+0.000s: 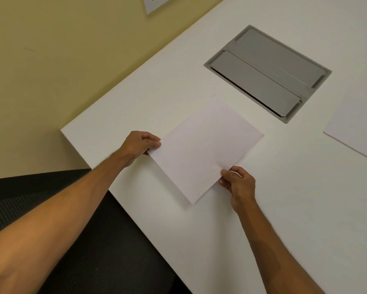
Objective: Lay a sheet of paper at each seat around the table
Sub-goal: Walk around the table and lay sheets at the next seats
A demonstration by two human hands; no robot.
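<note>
Near the table's corner, in front of the dark chair (76,240), a sheet of paper (203,149) is held by both hands just over the white table (284,209). Whether its far edge already rests on the surface or floats a little above it is hard to tell, white on white. From the sheet's middle, the left hand (139,145) sits at about nine o'clock, thumb and fingers closed in a pinch on the left corner. The right hand (238,184) is at about five o'clock, likewise pinched shut on the near right edge, thumb on top.

The step in hand looks like setting this sheet down at this seat. The next move should call for lowering it flat, squaring it to the table edge by the chair, then letting both pinches go without dragging the paper.

Beyond the sheet, at one o'clock, a grey cable hatch (267,73) is set into the tabletop. At three o'clock, well apart, another sheet (356,132) already lies flat, partly cut off by the frame.
</note>
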